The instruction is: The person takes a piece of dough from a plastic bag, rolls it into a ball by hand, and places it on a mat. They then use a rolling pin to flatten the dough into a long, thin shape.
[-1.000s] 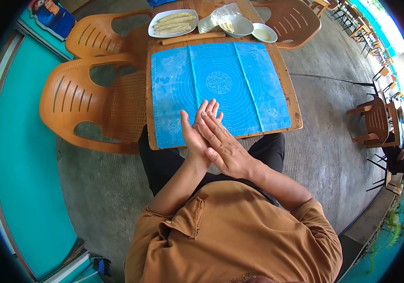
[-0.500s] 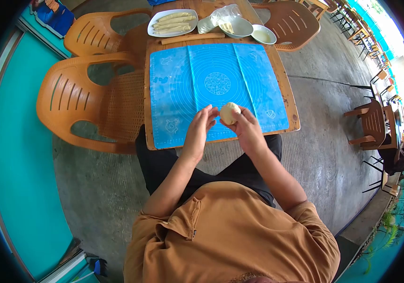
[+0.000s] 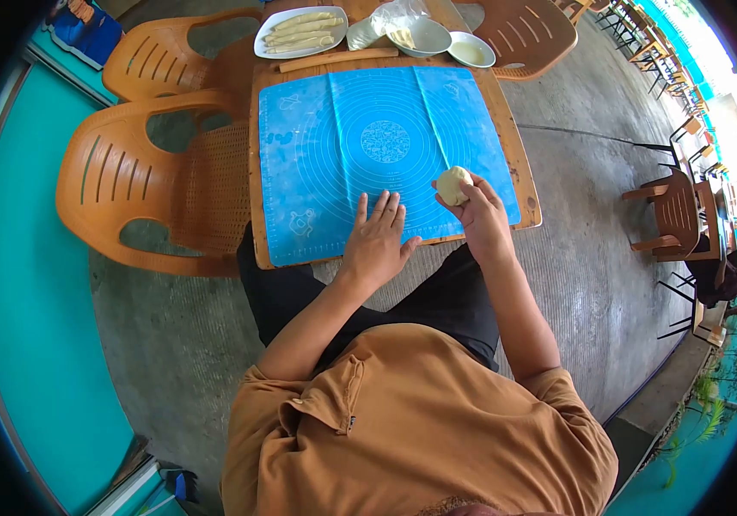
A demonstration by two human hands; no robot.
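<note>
One desk (image 3: pixel 526 205); blue mat (image 3: pixel 299 172) on it, beneath the fingers. Left hand (image 3: pixel 374 243): fingers spread, holding nothing. Right hand (image 3: pixel 486 224): fingers curled round dough (image 3: pixel 452 186), right of left fingers. Hard pinch may dent it; slack hold, drop it.

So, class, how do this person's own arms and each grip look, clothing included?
Short, brown fabric sleeves cover the upper arms; the slim, tapering forearms are uncovered. The left grip and right grip are bare human hands. No glove, watch or bracelet shows.
</note>
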